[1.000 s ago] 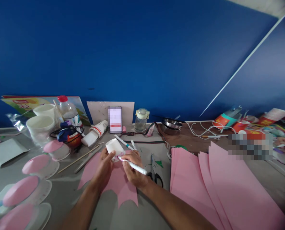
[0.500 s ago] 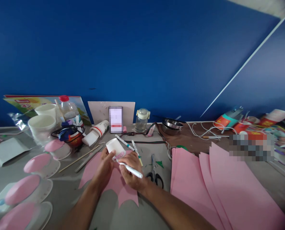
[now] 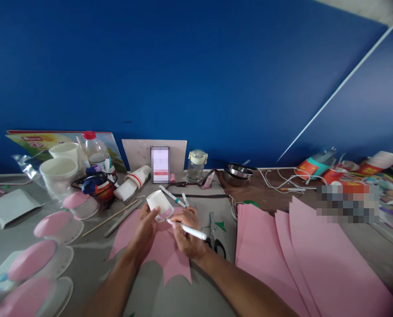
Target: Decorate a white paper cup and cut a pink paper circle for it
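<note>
A white paper cup (image 3: 158, 201) is tilted in my left hand (image 3: 146, 222), its fingers closed round the side. Pink marks form a patterned band near one end of the cup. My right hand (image 3: 187, 233) grips a white marker pen (image 3: 193, 232), whose tip is at or very close to the marked band; I cannot tell if it touches. Beneath both hands lies a cut piece of pink paper (image 3: 173, 263) with scalloped edges. Two more markers (image 3: 172, 196) lie just beyond the cup, one partly hidden by my right hand.
Black-handled scissors (image 3: 219, 247) lie right of my hand, beside a stack of pink paper (image 3: 265, 255). At left are pink-topped cup pieces (image 3: 56, 225), a wooden stick (image 3: 109, 216) and paper cups (image 3: 58, 169). A phone (image 3: 160, 165) and glass jar (image 3: 196, 167) stand at the back.
My right hand has shifted slightly right with the marker, and its tip has moved right along the cup's band. My left hand and the cup stay nearly still.
</note>
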`<state>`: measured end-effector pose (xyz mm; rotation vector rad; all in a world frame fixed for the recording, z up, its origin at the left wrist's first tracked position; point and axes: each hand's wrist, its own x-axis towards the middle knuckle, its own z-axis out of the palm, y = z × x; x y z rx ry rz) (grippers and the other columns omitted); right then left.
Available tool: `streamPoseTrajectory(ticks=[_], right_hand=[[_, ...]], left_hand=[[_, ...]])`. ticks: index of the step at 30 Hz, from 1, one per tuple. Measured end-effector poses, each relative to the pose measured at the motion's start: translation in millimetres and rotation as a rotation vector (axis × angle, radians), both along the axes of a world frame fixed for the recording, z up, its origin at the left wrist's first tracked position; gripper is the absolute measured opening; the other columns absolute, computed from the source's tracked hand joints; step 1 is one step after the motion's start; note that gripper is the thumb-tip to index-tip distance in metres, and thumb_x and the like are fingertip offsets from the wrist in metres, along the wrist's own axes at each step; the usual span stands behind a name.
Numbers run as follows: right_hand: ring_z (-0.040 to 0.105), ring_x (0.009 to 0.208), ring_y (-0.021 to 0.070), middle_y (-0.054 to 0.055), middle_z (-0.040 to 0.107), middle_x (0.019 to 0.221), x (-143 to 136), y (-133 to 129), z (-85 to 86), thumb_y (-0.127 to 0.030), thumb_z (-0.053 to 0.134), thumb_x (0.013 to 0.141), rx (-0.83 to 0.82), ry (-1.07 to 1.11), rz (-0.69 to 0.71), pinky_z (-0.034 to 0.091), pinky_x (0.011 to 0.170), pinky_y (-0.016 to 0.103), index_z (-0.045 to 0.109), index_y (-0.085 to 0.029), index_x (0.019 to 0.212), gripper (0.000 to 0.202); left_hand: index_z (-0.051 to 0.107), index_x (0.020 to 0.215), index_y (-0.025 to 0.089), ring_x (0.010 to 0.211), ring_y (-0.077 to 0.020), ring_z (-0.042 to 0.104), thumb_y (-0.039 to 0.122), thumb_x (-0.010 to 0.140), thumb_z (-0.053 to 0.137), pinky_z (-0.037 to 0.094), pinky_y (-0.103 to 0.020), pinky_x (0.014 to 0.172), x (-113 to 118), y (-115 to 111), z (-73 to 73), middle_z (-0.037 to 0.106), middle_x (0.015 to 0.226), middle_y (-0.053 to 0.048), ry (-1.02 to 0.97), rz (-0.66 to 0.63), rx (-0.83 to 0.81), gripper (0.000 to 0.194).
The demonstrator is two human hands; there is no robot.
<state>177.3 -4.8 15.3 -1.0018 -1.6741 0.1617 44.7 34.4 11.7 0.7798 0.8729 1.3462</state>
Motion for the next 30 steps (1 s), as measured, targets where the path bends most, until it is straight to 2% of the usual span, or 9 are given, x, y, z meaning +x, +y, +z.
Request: streamPoseTrajectory(ticks=[10, 16, 24, 27, 30], right_hand=[[0.06, 0.075, 0.0174, 0.001, 0.067, 0.078, -4.3, 1.8, -0.3, -0.019, 0.045, 0.087, 0.034, -0.021, 0.086, 0.042, 0.085, 0.039, 0.058, -0.021, 0.09, 0.013], [0.06, 0.074, 0.0174, 0.001, 0.067, 0.077, -4.6, 3.2, -2.8, -0.02, 0.045, 0.088, 0.023, -0.043, 0.058, 0.042, 0.083, 0.039, 0.058, -0.021, 0.089, 0.013], [0.057, 0.065, 0.0158, -0.001, 0.061, 0.066, 1.1, 0.6, 0.2, -0.021, 0.042, 0.088, -0.023, -0.023, 0.013, 0.039, 0.084, 0.04, 0.057, -0.021, 0.08, 0.016], [0.059, 0.072, 0.0173, 0.001, 0.064, 0.075, 3.3, 0.6, 0.2, -0.022, 0.042, 0.089, -0.021, 0.042, 0.019, 0.04, 0.085, 0.04, 0.058, -0.021, 0.084, 0.017], [0.06, 0.086, 0.0196, 0.005, 0.064, 0.092, 4.6, 3.7, -6.0, -0.028, 0.042, 0.092, -0.073, 0.17, 0.009, 0.045, 0.083, 0.038, 0.059, -0.021, 0.1, 0.02]], left_hand=[[0.059, 0.101, 0.02, 0.084, -0.0181, 0.065, 0.027, 0.072, 0.073, 0.047, -0.025, 0.07, 0.8, -3.5, 4.4, 0.07, 0.094, -0.001, -0.049, -0.036, -0.047, 0.033], [0.06, 0.104, 0.02, 0.071, -0.0141, 0.063, 0.027, 0.074, 0.072, 0.045, -0.024, 0.064, 0.6, -3.3, 4.9, 0.069, 0.083, 0.002, -0.03, -0.03, -0.021, 0.033], [0.059, 0.113, 0.019, 0.086, -0.02, 0.067, 0.027, 0.072, 0.073, 0.047, -0.027, 0.072, -0.6, -0.2, -0.6, 0.072, 0.093, -0.001, -0.055, -0.018, -0.028, 0.044], [0.061, 0.111, 0.019, 0.086, -0.0203, 0.068, 0.026, 0.07, 0.074, 0.048, -0.028, 0.075, 0.0, 0.4, -0.1, 0.073, 0.092, -0.001, -0.095, -0.023, -0.033, 0.044], [0.062, 0.11, 0.019, 0.087, -0.0206, 0.068, 0.025, 0.072, 0.072, 0.05, -0.028, 0.076, -0.9, 1.7, -0.6, 0.073, 0.092, -0.002, -0.12, -0.036, -0.032, 0.04]])
